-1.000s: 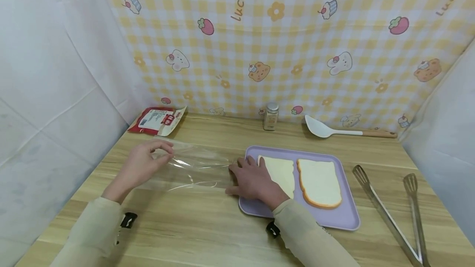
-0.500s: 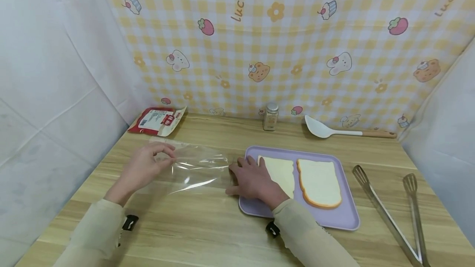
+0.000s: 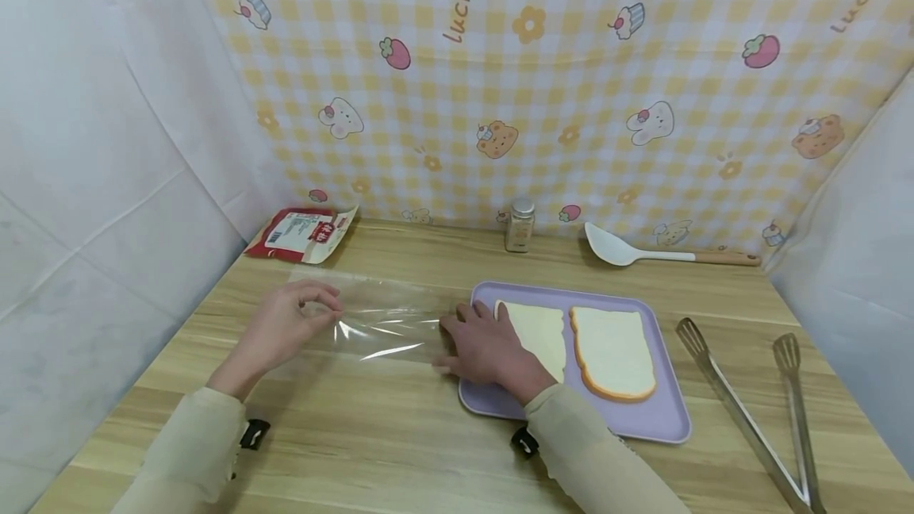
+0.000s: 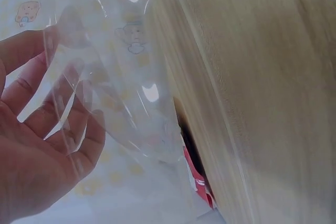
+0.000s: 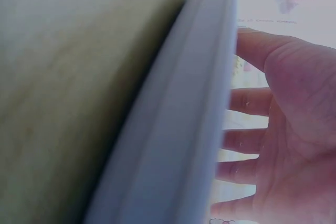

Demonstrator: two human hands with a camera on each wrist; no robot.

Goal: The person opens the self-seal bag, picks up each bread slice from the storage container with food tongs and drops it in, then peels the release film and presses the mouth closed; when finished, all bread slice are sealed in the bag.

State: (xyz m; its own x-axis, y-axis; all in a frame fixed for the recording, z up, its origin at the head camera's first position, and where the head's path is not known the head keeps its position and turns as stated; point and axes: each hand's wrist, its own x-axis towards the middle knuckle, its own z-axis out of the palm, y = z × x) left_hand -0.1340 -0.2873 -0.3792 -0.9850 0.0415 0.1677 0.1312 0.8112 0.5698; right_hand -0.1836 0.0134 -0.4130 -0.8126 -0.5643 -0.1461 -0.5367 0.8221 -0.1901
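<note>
A sheet of clear plastic film (image 3: 389,324) stretches between my hands, wrinkled and shiny. My left hand (image 3: 289,324) pinches its left part between thumb and fingers; the left wrist view shows the film (image 4: 126,77) hanging across the fingers. At the film's other end, my right hand (image 3: 485,343) lies with its fingers spread and fairly straight, the fingertips on the film's right edge. That hand also overlaps the left rim of a lilac tray (image 3: 671,387). A pale square slice (image 3: 537,335) and a bread slice with a brown crust (image 3: 616,351) lie in the tray.
A red and cream food packet (image 3: 303,235) lies at the back left. Along the back are a small glass shaker (image 3: 521,227) and a white spatula with a wooden handle (image 3: 617,246). Metal tongs (image 3: 746,415) lie right of the tray. A checked cloth hangs behind.
My left hand has shifted slightly right and down with the film, whose creases and glints have changed. My right hand stays in place.
</note>
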